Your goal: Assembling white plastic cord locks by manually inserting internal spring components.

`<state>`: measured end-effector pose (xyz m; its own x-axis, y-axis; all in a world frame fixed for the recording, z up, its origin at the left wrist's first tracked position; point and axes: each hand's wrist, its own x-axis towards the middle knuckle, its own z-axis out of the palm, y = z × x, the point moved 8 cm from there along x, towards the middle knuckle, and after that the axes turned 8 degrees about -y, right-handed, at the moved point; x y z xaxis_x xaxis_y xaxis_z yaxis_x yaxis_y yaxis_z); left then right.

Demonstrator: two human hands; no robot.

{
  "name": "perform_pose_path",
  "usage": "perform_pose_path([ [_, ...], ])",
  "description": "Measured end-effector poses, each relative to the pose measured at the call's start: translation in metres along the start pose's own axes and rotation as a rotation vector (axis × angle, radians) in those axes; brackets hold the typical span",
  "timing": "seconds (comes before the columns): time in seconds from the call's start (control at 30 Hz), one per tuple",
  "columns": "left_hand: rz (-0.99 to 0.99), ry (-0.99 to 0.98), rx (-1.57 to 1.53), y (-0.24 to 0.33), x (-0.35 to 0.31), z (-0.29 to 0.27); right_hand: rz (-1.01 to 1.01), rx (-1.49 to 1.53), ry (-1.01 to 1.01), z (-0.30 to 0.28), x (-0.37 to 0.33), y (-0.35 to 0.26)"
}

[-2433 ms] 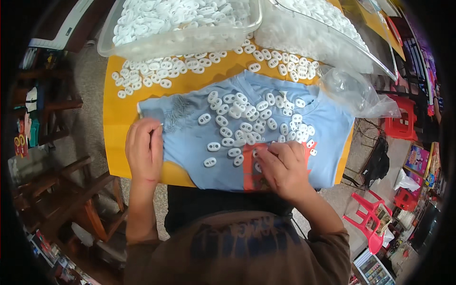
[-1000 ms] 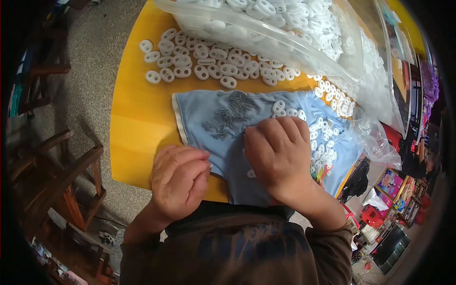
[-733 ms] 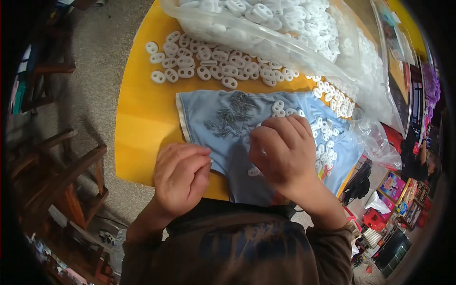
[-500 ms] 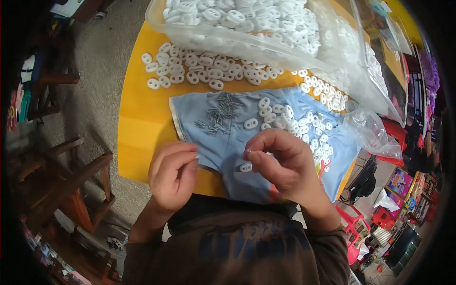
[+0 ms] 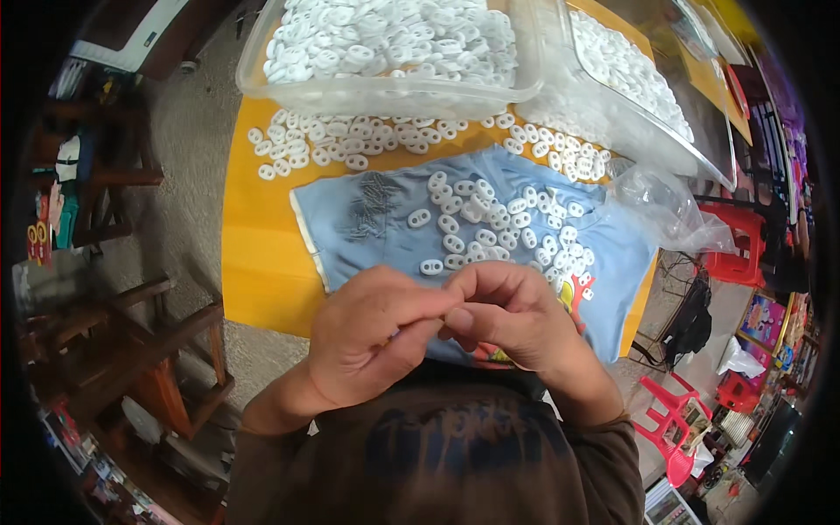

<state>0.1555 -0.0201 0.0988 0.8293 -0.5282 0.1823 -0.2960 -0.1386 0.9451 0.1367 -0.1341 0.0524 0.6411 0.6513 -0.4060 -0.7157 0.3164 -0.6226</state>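
Observation:
My left hand (image 5: pixel 367 337) and my right hand (image 5: pixel 516 317) meet at the fingertips over the near edge of a light-blue shirt (image 5: pixel 337 254). Both are pinched closed; whatever sits between the fingers is hidden. Just beyond them, white oval plastic pieces with two holes (image 5: pixel 477 210) lie scattered on the shirt. Nearest my hands is a single white piece (image 5: pixel 430 267). Left of these, a pile of thin dark metal bits (image 5: pixel 372 206), resembling small springs, rests on the cloth.
The shirt lies on a yellow table (image 5: pixel 262 262). Behind it stand a clear tub (image 5: pixel 385 98) and a second clear container (image 5: pixel 630 118), both with white pieces. More white pieces (image 5: pixel 350 136) line the tub's front. A clear plastic bag (image 5: pixel 665 210) sits at right, near red stools (image 5: pixel 669 420).
My hands were apart; now their fingertips touch, the left having moved right. The tiny item seen in the right fingertips is now hidden. The view has shifted slightly.

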Motion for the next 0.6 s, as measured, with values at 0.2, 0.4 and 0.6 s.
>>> perform_pose_path([
  [0.2,-0.054,0.023,-0.113,-0.008,-0.001,0.013,-0.036,0.093,-0.025,-0.005,-0.005,0.007],
  [0.4,-0.031,0.133,-0.17,-0.012,-0.01,0.011,-0.115,0.105,-0.018,-0.002,-0.006,0.006],
  [0.6,-0.029,0.132,-0.088,-0.009,-0.012,0.009,-0.318,-0.111,0.001,-0.003,-0.006,0.001],
])
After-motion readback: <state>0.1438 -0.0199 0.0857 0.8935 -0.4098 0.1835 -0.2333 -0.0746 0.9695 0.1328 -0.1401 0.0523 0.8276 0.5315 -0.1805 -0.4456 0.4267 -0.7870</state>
